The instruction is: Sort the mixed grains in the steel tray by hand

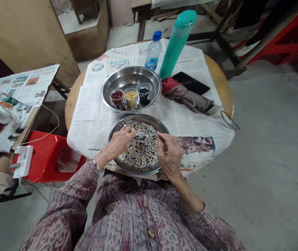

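With my left hand (120,141) and right hand (168,155) pinching at mixed beans (142,150) in the tray (138,119), a clumsy nudge could scatter them.

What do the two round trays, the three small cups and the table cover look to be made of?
Near tray and far tray: polished metal, probably steel, given the grey mirror-like sheen and rolled rims. Cups: apparently clear plastic, since the red, yellow and dark contents show through. Cover: newspaper, with printed columns and photos. Both hands rest in the near tray's mixed grains.
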`<state>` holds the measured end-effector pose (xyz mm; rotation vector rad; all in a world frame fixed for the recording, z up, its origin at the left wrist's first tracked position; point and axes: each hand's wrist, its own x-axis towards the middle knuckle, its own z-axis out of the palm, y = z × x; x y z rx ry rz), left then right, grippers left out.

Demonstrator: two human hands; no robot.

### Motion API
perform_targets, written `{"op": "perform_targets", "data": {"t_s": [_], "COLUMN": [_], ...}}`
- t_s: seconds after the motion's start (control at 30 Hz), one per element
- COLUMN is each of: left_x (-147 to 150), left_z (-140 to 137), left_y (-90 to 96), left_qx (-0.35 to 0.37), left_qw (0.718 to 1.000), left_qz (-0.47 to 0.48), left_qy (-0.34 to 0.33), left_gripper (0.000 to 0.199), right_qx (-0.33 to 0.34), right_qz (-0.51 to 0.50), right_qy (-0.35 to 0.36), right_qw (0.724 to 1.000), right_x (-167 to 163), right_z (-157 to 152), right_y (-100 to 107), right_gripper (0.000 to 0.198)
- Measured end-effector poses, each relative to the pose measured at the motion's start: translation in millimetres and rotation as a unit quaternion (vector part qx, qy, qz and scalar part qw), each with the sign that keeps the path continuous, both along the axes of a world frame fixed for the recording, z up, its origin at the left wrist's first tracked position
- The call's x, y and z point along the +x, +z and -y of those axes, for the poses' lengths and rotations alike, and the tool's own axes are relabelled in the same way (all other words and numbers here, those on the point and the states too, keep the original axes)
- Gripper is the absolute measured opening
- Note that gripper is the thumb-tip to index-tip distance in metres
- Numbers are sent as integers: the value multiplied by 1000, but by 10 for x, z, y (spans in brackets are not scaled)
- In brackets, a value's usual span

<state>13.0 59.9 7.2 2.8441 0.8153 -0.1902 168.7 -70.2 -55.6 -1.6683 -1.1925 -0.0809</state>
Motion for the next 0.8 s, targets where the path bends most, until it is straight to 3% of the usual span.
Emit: {"op": "perform_targets", "data": {"t_s": [0.1, 0.23, 0.33, 0.43, 0.6, 0.8], "left_x": [-169, -176, -39, 113, 265, 145], "left_z": [63, 196, 268, 265, 113, 128], "left_y": [-24, -119, -167, -180, -252, -251], "left_qx": [28, 25, 1, -16, -73, -125], "left_qw": [997, 993, 994, 994, 994, 986], "left_qz": [27, 53, 47, 56, 74, 104], "left_qy": [64, 99, 96, 91, 23, -40], "left_gripper": [17, 64, 73, 67, 29, 20], "right_qx": [3, 3, 4, 6, 6, 1], "right_qz": [-2, 1, 8, 13, 12, -6], "right_qy": [3, 7, 9, 9, 11, 13], "right_qw": [1000, 1000, 1000, 1000, 1000, 1000], "right_x": [0, 0, 2, 4, 5, -6], "right_z": [2, 2, 0, -3, -6, -6], "right_y": [-4, -10, -14, -20, -28, -15], "right_gripper": [26, 26, 25, 25, 26, 27]}}
